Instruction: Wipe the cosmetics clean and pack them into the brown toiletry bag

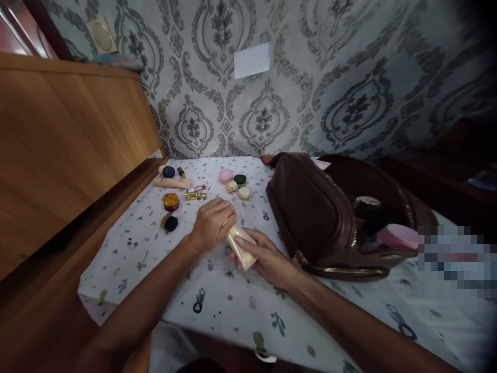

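Observation:
A pale cream squeeze tube [241, 247] is between my two hands, above the front middle of the cloth. My right hand [269, 255] is wrapped round its body, thumb along the top. At the tube's upper left end, my left hand [213, 221] closes over the tip, so whatever cap is there is hidden under the fingers. Beyond the hands stand a pink round sponge [225, 176], a dark green round jar [240, 180] and two small cream pots, one of them a cream-lidded pot [244, 193]. A gold lipstick tube [195, 196] lies left of them.
An open brown leather bag [306, 212] stands on the right, with a pink item [399, 235] in its mouth. At left are an amber jar [171, 201], a black-lidded pot [169, 223], a peach tube [173, 183] and a navy sponge [168, 171]. A wooden cabinet [73, 145] borders the left side.

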Tool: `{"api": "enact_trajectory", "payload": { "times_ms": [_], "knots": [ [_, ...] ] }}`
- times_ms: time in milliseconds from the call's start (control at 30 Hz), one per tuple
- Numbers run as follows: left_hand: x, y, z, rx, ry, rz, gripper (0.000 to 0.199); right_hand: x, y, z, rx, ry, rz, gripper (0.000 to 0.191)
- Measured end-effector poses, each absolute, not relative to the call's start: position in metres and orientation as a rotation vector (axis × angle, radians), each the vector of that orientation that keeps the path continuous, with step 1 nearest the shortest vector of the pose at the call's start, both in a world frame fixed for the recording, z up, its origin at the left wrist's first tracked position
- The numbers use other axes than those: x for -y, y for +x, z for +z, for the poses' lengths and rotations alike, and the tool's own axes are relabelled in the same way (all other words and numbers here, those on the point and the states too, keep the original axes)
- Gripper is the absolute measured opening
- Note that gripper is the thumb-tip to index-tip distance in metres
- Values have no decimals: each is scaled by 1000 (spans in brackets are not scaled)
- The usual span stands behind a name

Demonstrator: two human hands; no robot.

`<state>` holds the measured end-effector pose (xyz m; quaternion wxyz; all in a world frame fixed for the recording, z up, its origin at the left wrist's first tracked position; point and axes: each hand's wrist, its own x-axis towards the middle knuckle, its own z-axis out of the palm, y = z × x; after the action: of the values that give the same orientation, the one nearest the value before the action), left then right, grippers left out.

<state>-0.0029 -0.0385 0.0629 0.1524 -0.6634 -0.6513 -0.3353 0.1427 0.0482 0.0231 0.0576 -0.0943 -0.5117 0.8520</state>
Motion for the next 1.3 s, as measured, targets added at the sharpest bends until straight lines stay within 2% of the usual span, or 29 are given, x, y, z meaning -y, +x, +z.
{"api": "enact_trajectory", "payload": {
  "times_ms": [133,400,533,833,967,1133,1300],
  "knots": [
    [38,-4,66,2049,-1864,-1108,45,-48,142,22,1714,-278,2437,49],
    [33,-10,57,2228,-1625,-2043,53,-44,146,28,1791,-217,2336,49],
    [29,-9,47,2210,-1422,-2270,56,-44,146,28,1810,-185,2267,48],
    [30,-7,43,2244,-1438,-2094,60,-49,144,28,1904,-202,2105,52],
    [32,-5,46,2261,-1483,-2006,55,-51,145,28,1959,-225,1992,50],
    [35,-6,50,2214,-1613,-1924,52,-49,147,24,2057,-240,1777,50],
    [40,-7,54,2161,-1757,-1737,42,-47,149,23,2168,-235,1461,40]
  ]
}}
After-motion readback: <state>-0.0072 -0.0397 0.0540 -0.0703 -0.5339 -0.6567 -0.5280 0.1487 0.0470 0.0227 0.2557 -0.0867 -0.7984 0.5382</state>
